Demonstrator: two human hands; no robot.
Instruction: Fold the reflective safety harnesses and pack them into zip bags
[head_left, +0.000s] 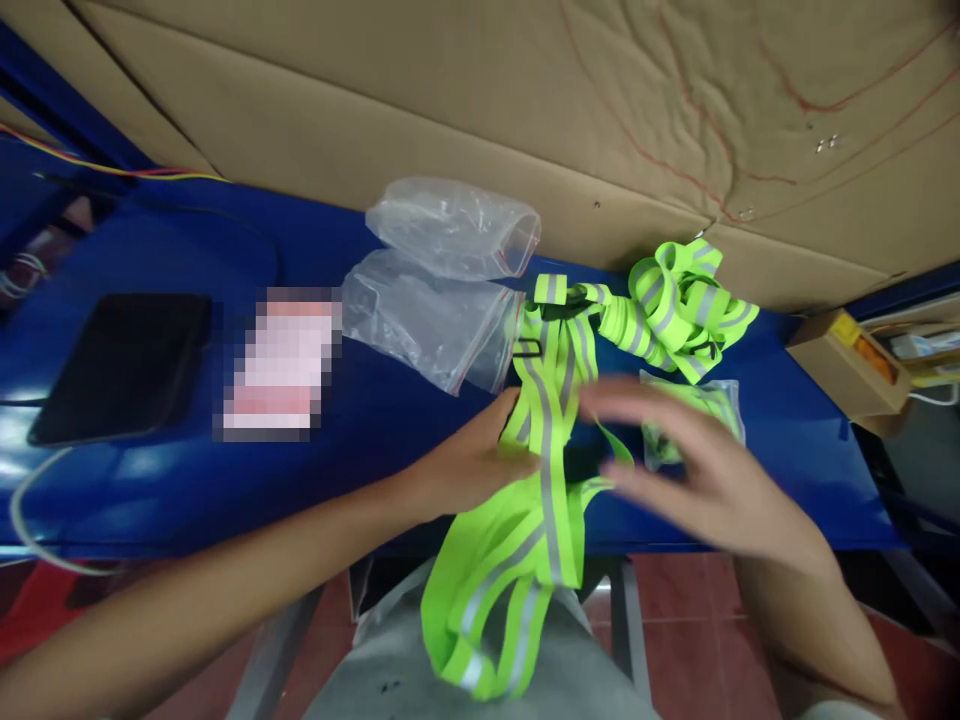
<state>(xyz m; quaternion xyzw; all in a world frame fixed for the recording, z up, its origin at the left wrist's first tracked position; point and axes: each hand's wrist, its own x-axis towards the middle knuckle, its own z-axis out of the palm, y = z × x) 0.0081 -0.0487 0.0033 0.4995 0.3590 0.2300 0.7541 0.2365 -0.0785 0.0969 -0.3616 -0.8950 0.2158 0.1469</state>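
A neon yellow-green reflective strap with grey stripes (551, 430) hangs in loops over the table's front edge, down toward my lap. My left hand (469, 460) is closed around its bundled middle. To the right of it, my right hand (690, 465) is blurred by motion, its thumb and fingers apart around the strap's side edge; whether they touch it I cannot tell. A black slide buckle (527, 348) shows on the strap's upper part. A tangled pile of the same reflective strap (694, 305) lies behind, against the cardboard.
Clear zip bags (427, 315) lie on the blue table (390, 500). A packed bag of strap (727, 405) rests behind my right hand. At left are a black flat device (124, 365) and a pixelated item (281, 365). A small cardboard box (847, 375) stands at right, a cardboard wall (450, 90) behind.
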